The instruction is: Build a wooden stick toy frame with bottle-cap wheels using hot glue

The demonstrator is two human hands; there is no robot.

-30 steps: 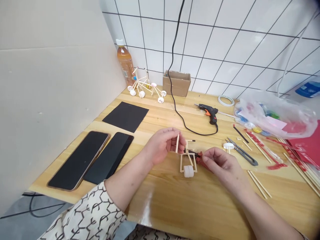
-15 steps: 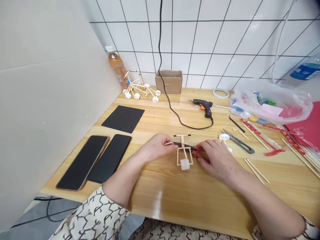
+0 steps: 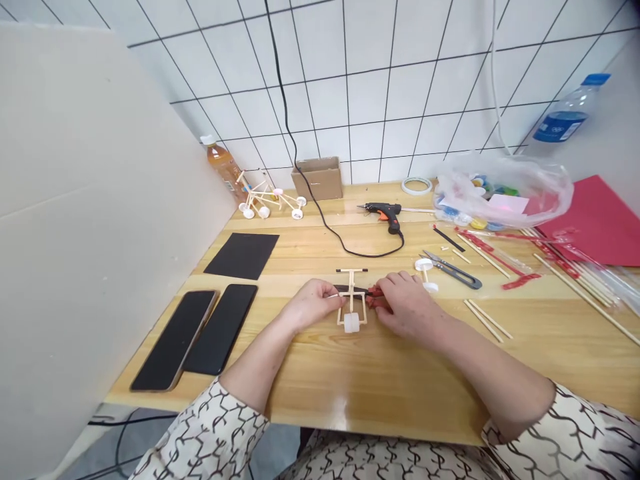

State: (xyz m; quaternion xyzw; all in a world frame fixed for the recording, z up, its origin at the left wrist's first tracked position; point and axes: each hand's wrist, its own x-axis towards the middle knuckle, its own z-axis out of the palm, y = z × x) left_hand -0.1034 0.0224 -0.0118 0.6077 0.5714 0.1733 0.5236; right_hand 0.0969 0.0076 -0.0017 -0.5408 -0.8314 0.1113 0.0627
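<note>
On the desk between my hands stands a small wooden-stick model (image 3: 352,301), with a black-tipped crossbar at its far end and a white wheel-like piece at its near end. My left hand (image 3: 311,305) pinches a short thin wooden stick at the model's left side; the fingers mostly hide it. From the right, my right hand (image 3: 413,308) is closed around the red handles of dark-bladed scissors (image 3: 371,293). Their blades reach leftward across the model toward my left fingertips. Whether the blades touch the stick, I cannot tell.
Two phones (image 3: 220,330) and black sheets (image 3: 242,255) lie left. Behind are a finished-looking stick tricycle (image 3: 265,197), a cardboard box (image 3: 320,180) and a glue gun (image 3: 387,213). At right are thread snips (image 3: 455,272), a wheel pair (image 3: 425,265), loose sticks (image 3: 487,320) and a plastic bag (image 3: 545,193).
The camera view has shifted, showing more on the right. The short stick in my left fingers, clearly visible before, is now mostly hidden beside the model; my right hand keeps the scissors.
</note>
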